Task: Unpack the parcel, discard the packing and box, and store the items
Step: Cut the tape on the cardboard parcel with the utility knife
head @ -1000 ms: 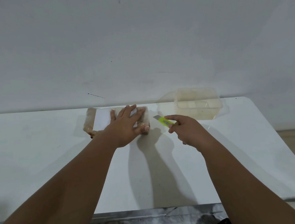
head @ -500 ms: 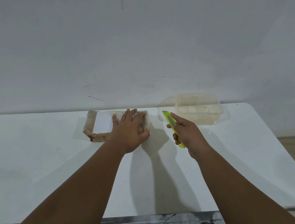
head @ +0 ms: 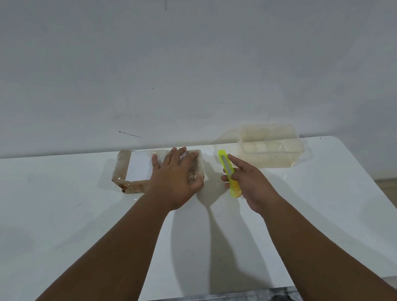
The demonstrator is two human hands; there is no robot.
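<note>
Now presses left grip (head: 174, 176), fingers straight, flat onto the tape-wrapped brown parcel (head: 136, 167) lying on the white bench (head: 55, 223) | curls right grip (head: 250, 181) round a yellow utility knife (head: 224, 164), just right of the parcel | beyond the knife, shows a clear plastic tub (head: 277, 160) holding pale lumps, unidentifiable

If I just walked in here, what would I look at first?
Probably the bright yellow-green cutter, gripped in the right hand over the white table. Just left of it, the left hand presses flat on a brown taped parcel with a white label. A clear plastic tub sits by the wall, to the right behind the cutter.
</note>
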